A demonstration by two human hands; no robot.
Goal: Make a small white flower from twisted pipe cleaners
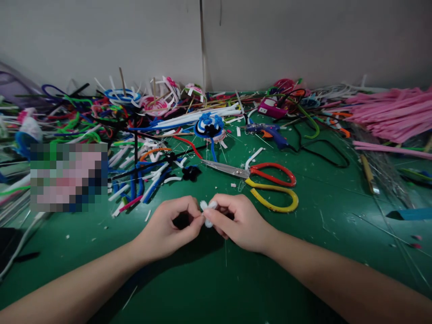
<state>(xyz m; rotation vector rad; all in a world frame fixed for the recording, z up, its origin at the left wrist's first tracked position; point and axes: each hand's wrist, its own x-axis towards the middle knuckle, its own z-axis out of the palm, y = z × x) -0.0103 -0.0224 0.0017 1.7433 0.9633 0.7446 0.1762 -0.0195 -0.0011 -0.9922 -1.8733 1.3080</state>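
Observation:
A small white fuzzy piece with rounded lobes (pixel 208 220) is held between both hands, above the green table. My right hand (pixel 241 221) pinches it between thumb and fingers from the right. From the left, my left hand (pixel 173 225) has thumb and index fingertip pressed together at the piece's edge. Just beyond the hands lie scissors (pixel 248 173) with one red and one yellow handle, blades pointing left. A black fuzzy flower (pixel 191 173) rests behind my left hand. Further back is a blue, white and black coiled piece (pixel 208 126).
Cut fuzzy stems in blue, white and black (pixel 155 180) are heaped at the left. A blue glue gun (pixel 270 131) with a black cord lies behind the scissors. Pink stems (pixel 394 112) are piled at the far right on the green table (pixel 216 288).

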